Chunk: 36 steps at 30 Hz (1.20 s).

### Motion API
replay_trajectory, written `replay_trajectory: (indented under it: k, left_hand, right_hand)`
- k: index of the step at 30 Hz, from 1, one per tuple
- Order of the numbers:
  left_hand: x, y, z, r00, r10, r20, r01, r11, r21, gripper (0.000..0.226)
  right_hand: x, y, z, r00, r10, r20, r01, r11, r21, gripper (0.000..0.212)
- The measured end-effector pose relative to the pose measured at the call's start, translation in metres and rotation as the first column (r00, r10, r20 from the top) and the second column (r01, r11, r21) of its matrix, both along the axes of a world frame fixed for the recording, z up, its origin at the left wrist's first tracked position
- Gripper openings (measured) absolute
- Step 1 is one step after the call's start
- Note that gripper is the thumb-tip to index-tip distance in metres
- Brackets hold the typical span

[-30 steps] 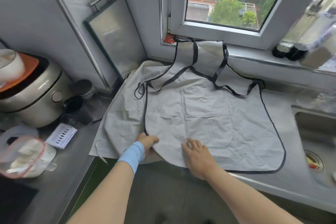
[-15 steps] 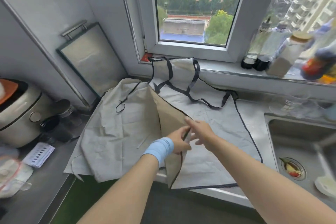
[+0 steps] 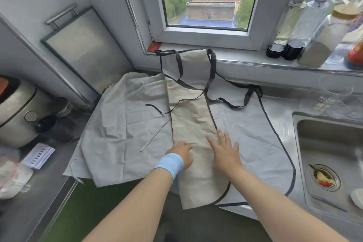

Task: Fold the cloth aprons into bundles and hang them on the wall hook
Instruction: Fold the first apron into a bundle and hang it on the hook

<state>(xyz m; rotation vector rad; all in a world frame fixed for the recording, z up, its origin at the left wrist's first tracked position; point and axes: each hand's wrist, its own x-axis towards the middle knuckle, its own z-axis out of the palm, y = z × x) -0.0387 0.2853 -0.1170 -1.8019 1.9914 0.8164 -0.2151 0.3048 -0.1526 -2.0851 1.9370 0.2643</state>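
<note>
Apron (image 3: 245,133) lies on worktop (image 3: 282,112), one side flapped over: thin, limp, light cloth, prob. best taken at hemmed edges; right hand (image 3: 225,155) spread flat on flap, left hand (image 3: 181,156) beside it, grip unclear.

Light blue band (image 3: 170,164) around the wrist of the left hand (image 3: 181,153), forearms (image 3: 137,202) bare.

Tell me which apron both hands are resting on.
The black-trimmed apron, its flap folded over; the left hand and right hand rest on that flap. The untrimmed apron lies to its left.
</note>
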Motion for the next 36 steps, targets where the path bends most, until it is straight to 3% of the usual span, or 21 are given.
replay_trajectory:
  k: [4, 7, 10, 13, 15, 18, 20, 23, 26, 29, 31, 34, 36]
  left_hand:
    - [-0.001, -0.007, -0.019, 0.989, -0.132, 0.069, 0.129, 0.991, 0.036, 0.074]
    - [0.017, -0.018, -0.026, 0.972, -0.197, 0.126, 0.184, 0.977, 0.104, 0.073]
    - [0.047, -0.035, -0.020, 0.963, -0.239, 0.125, 0.224, 0.967, 0.122, 0.062]
    - [0.070, -0.061, -0.005, 0.962, -0.258, 0.092, 0.240, 0.956, 0.167, 0.050]
    - [0.075, -0.077, 0.005, 0.976, -0.216, 0.013, 0.209, 0.957, 0.199, 0.049]
    - [0.088, -0.107, 0.012, 0.987, -0.101, -0.123, 0.116, 0.986, 0.120, 0.043]
    - [0.096, -0.127, 0.015, 0.982, -0.049, -0.183, 0.052, 0.999, 0.013, 0.041]
    - [0.106, -0.153, 0.011, 0.975, -0.039, -0.217, 0.017, 0.995, -0.103, 0.045]
    - [0.116, -0.169, -0.003, 0.963, -0.017, -0.267, -0.018, 0.992, -0.128, 0.045]
    - [0.125, -0.180, -0.016, 0.958, 0.004, -0.286, -0.041, 0.992, -0.123, 0.058]
    - [0.127, -0.185, -0.018, 0.951, -0.004, -0.309, -0.030, 0.994, -0.104, 0.068]
    - [0.119, -0.187, -0.013, 0.910, 0.058, -0.411, -0.068, 0.998, -0.010, 0.053]
    - [0.109, -0.189, -0.003, 0.859, 0.138, -0.493, -0.118, 0.990, 0.071, 0.032]
  right_hand:
    - [0.000, -0.008, -0.009, 0.998, -0.015, 0.056, -0.003, 0.952, 0.307, 0.082]
    - [0.012, -0.011, -0.007, 0.997, -0.038, 0.063, 0.022, 0.972, 0.235, 0.068]
    - [0.032, -0.023, 0.003, 0.999, 0.006, -0.034, -0.002, 0.993, 0.121, 0.038]
    - [0.055, -0.055, 0.024, 0.997, -0.002, -0.073, 0.009, 0.995, 0.103, 0.007]
    - [0.067, -0.079, 0.032, 0.999, -0.026, -0.031, 0.028, 0.998, 0.061, 0.010]
    - [0.088, -0.119, 0.036, 0.996, -0.039, 0.075, 0.043, 0.998, -0.055, 0.047]
    - [0.102, -0.141, 0.040, 0.993, -0.017, 0.115, 0.020, 0.999, -0.028, 0.069]
    - [0.125, -0.169, 0.038, 0.992, 0.006, 0.122, -0.011, 0.999, 0.045, 0.079]
    - [0.149, -0.189, 0.021, 0.995, -0.016, 0.100, 0.001, 0.988, 0.153, 0.075]
    - [0.164, -0.199, 0.005, 1.000, -0.011, 0.025, 0.006, 0.984, 0.177, 0.035]
    - [0.167, -0.201, 0.001, 0.999, -0.016, 0.040, 0.011, 0.991, 0.134, 0.021]
    - [0.160, -0.195, 0.013, 0.934, -0.169, 0.315, 0.154, 0.986, 0.071, 0.024]
    - [0.150, -0.192, 0.031, 0.802, -0.331, 0.497, 0.331, 0.939, 0.091, 0.026]
